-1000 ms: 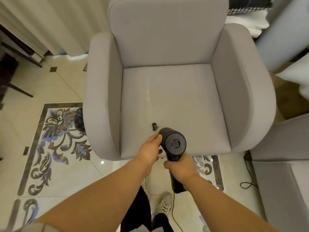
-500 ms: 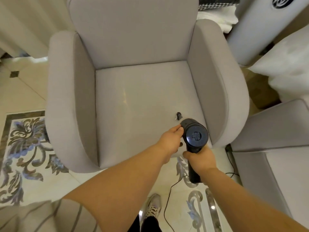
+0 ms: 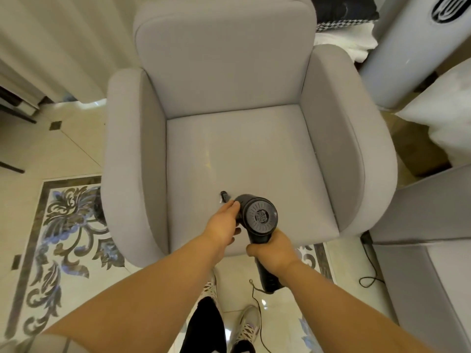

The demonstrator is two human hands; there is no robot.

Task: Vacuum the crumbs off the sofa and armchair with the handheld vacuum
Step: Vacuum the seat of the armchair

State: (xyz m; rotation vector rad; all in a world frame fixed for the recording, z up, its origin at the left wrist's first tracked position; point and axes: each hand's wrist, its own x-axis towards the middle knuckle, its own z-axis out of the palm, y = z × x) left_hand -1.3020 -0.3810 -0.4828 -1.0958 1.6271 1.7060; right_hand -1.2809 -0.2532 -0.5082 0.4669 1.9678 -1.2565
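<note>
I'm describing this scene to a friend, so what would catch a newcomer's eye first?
A big grey armchair fills the middle of the view. At its seat's front edge, both hands hold a black handheld vacuum: the right hand grips the handle, the left hand steadies the body. A floral-patterned floor inlay lies at lower left.

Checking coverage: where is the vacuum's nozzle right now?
The nozzle touches the armchair seat near its front edge, just ahead of the left hand.
</note>
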